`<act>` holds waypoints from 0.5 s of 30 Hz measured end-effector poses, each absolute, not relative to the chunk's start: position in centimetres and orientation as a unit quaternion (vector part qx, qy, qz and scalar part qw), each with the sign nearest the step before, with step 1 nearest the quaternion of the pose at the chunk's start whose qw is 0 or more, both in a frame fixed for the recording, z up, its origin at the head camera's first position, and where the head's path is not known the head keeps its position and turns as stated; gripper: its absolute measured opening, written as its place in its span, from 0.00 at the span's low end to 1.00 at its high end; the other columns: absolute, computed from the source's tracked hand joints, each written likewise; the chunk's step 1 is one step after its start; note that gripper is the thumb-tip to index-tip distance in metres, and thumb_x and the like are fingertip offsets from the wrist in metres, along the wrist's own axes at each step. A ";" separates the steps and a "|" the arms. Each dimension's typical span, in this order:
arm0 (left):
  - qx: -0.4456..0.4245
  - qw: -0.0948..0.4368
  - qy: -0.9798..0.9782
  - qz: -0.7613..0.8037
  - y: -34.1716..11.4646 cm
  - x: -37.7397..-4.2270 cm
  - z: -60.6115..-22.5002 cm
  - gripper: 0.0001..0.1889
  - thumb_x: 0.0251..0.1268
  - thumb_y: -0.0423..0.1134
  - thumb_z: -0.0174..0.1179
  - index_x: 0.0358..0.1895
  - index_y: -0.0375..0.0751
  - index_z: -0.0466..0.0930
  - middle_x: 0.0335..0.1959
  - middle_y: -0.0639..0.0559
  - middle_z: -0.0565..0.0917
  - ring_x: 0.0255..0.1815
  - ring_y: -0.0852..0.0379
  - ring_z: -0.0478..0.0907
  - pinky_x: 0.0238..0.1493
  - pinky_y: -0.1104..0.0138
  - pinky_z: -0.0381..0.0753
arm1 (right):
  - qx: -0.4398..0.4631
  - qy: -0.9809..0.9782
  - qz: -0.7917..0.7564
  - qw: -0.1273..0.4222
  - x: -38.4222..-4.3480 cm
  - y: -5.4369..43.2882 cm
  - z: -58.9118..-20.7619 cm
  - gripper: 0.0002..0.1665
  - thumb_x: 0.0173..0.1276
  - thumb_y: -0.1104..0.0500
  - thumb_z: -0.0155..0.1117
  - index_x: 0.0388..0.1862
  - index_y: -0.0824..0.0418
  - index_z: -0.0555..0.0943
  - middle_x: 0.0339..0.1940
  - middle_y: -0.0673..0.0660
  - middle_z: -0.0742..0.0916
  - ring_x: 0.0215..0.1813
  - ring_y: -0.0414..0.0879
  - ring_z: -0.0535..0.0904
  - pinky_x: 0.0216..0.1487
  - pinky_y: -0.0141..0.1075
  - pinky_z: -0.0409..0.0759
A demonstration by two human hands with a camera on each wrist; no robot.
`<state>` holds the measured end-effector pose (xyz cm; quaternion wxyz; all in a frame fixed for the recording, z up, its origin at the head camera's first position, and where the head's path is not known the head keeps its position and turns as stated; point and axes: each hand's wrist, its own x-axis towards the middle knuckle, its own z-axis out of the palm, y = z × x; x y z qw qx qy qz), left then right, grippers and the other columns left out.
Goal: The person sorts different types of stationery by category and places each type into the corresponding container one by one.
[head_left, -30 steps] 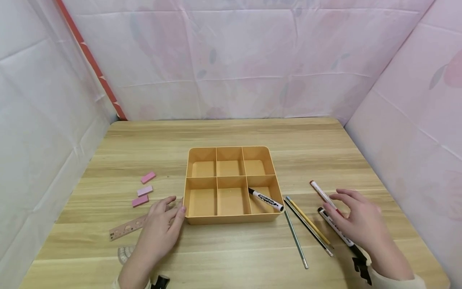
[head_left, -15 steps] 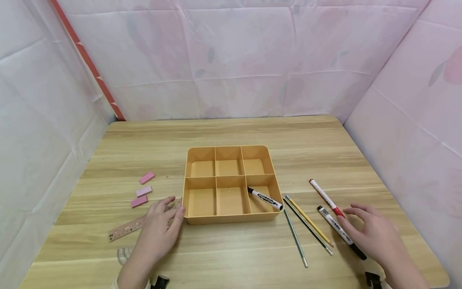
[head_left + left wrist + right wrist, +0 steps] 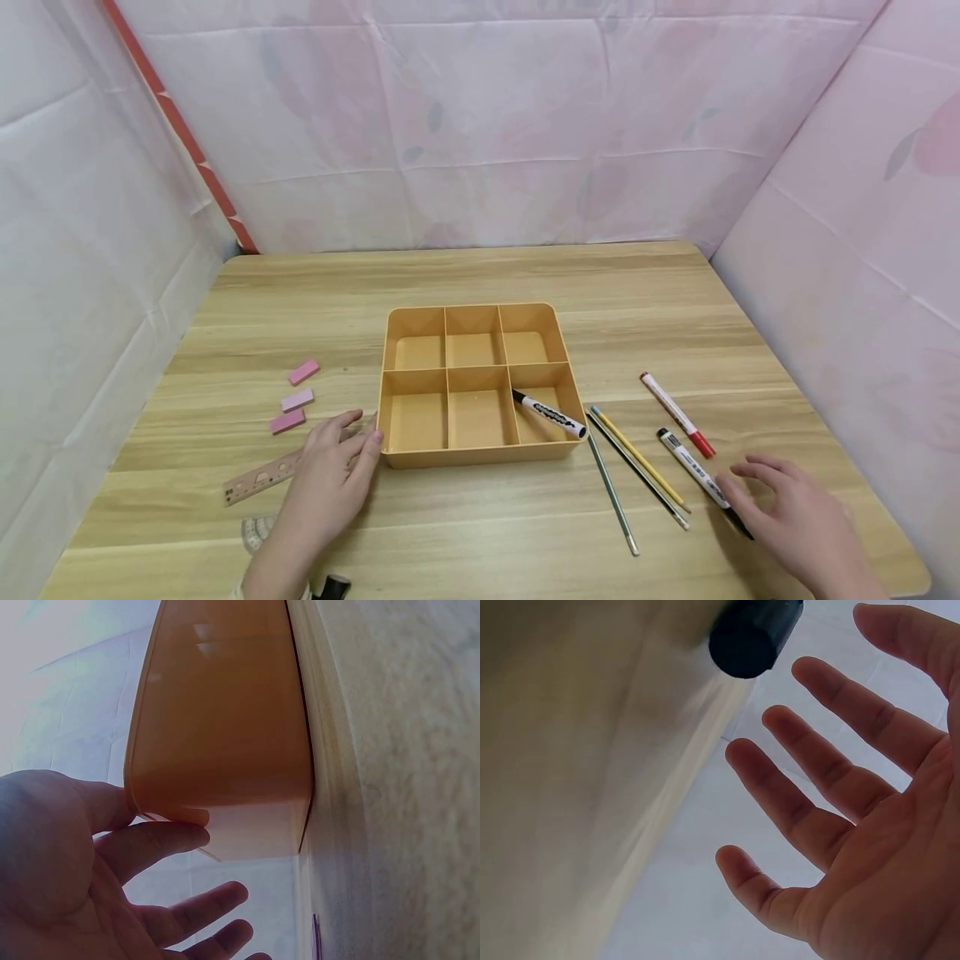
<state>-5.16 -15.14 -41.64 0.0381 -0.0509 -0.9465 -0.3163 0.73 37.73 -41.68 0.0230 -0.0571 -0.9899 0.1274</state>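
Note:
A yellow-orange compartment box [image 3: 480, 456] stands mid-table, divided into two rows. My left hand [image 3: 330, 479] is at its front left corner; in the left wrist view the thumb and index finger [image 3: 161, 838] pinch that corner near the rim, other fingers spread. A white marker with a black cap [image 3: 551, 415] leans in the front right compartment. My right hand [image 3: 798, 517] hovers at the right, fingers apart and holding nothing, beside a second black-capped marker [image 3: 697, 471]. Its dark end [image 3: 746, 645] shows past the fingertips in the right wrist view. A red-capped marker [image 3: 677, 412] lies just beyond.
Several pencils [image 3: 645, 458] lie between box and markers, some ends close to the box's corner. Left of the box are pink erasers [image 3: 288, 421], a ruler [image 3: 258, 479] partly behind my left hand and a clear protractor [image 3: 257, 531]. Cloth walls [image 3: 480, 125] enclose the table [image 3: 480, 271].
My right hand has drawn back toward the lower right, away from the red-capped marker, uncovering its red end. My left hand keeps its place at the box corner.

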 end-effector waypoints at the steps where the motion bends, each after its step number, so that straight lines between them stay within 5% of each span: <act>1: -0.051 0.039 -0.946 -0.317 -15.1 -5.2 -41.7 0.22 0.83 0.51 0.50 0.58 0.39 0.87 0.70 0.35 0.77 0.73 0.33 0.68 0.67 0.29 0.67 | -0.063 -0.990 0.128 0.013 0.9 37.9 -41.7 0.33 0.74 0.38 0.65 0.53 0.67 0.86 0.61 0.74 0.81 0.53 0.75 0.81 0.35 0.68 0.74; 15: -0.055 0.042 -0.944 -0.321 -15.2 -5.1 -41.7 0.23 0.83 0.52 0.49 0.57 0.38 0.88 0.69 0.35 0.77 0.72 0.33 0.68 0.67 0.30 0.67 | -0.073 -0.991 0.109 0.002 2.3 38.1 -42.6 0.30 0.72 0.37 0.67 0.49 0.63 0.89 0.60 0.72 0.83 0.59 0.75 0.78 0.34 0.73 0.72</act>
